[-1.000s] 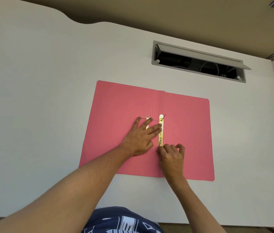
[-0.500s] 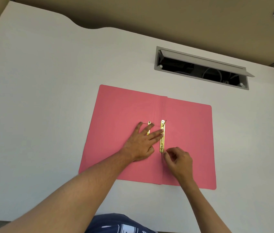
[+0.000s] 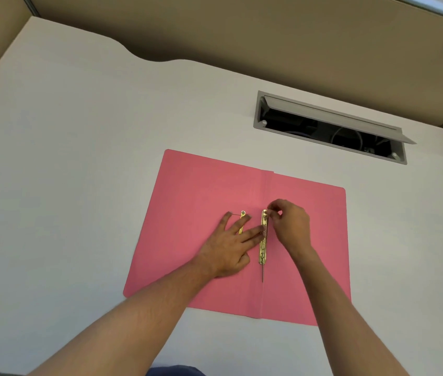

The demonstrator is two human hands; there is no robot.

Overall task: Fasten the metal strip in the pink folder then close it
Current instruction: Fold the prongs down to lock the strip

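Right hand (image 3: 291, 226) has moved up, pinching the metal strip's (image 3: 263, 237) top; left hand (image 3: 231, 248) flat.

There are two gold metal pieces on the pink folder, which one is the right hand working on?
The long gold metal strip along the folder's centre crease: the right hand pinches at its far end. The shorter gold piece lies under the left hand's fingers.

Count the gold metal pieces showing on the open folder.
2: a long strip beside the spine, and a shorter piece partly under the left hand; more may be hidden.
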